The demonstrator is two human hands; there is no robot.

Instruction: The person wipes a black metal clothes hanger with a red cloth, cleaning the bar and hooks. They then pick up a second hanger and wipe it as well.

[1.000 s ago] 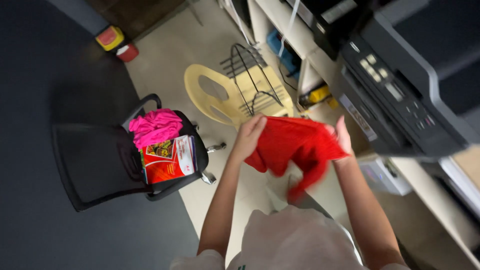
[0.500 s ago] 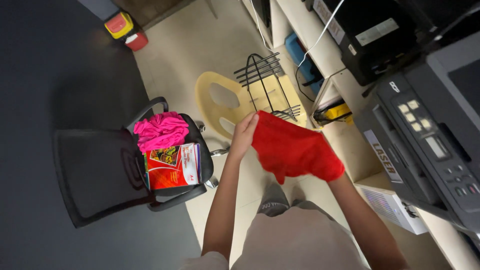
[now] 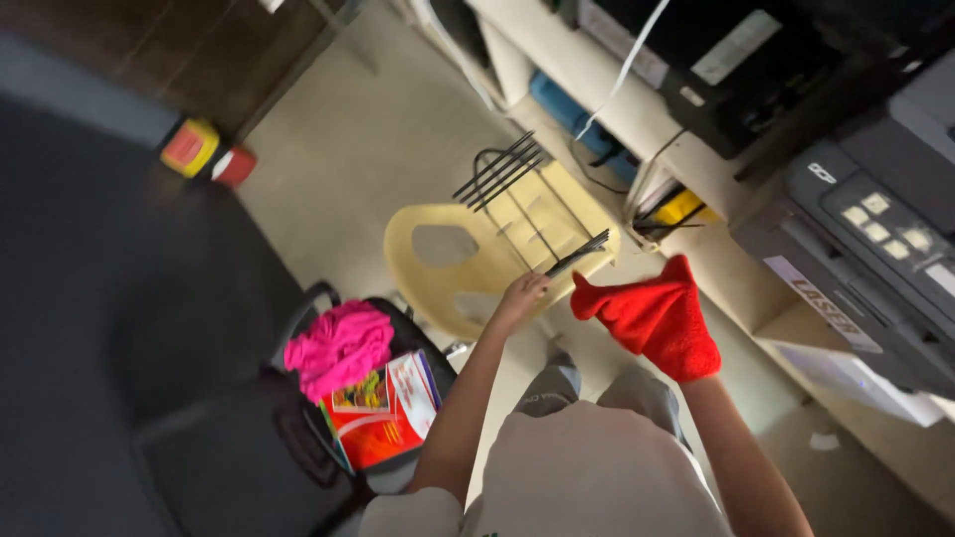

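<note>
Head view. Right hand [image 3: 686,363], hidden inside red cloth [image 3: 657,320], wears it like a mitt; grip can't be told. Left hand [image 3: 522,294] has fingers curled at wire rack [image 3: 527,204] on yellow chair [image 3: 477,264], w/ the cloth held up beside it.

Step in hand: cloth readied by the rack, not yet touching. Next move calls for steadying the rack w/ the left hand.

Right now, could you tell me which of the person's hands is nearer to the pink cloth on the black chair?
The left hand is nearer: it is raised just right of and above the pink cloth. The right hand, covered by a red cloth, is farther right.
</note>
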